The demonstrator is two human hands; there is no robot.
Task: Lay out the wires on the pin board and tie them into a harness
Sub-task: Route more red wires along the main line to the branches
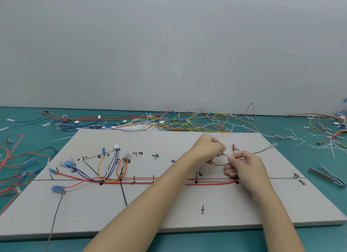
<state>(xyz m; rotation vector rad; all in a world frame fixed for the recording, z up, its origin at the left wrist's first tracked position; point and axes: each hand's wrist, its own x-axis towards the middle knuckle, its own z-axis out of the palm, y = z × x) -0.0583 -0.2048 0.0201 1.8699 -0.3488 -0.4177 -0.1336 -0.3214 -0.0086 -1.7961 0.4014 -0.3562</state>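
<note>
A grey pin board lies on the teal table, marked with black lines and handwriting. Red wires run along its horizontal line; yellow, white and blue wires loop up at the left to blue terminals. My left hand is curled and pinches a thin red wire above the line. My right hand pinches a dark wire that runs right to a clear terminal. A red terminal stands just beyond my hands.
A tangle of loose coloured wires lies behind the board. More wires sprawl at the left. White cable ties are scattered at the right, with a metal tool near the board's right edge. A pin sticks up near the board's front.
</note>
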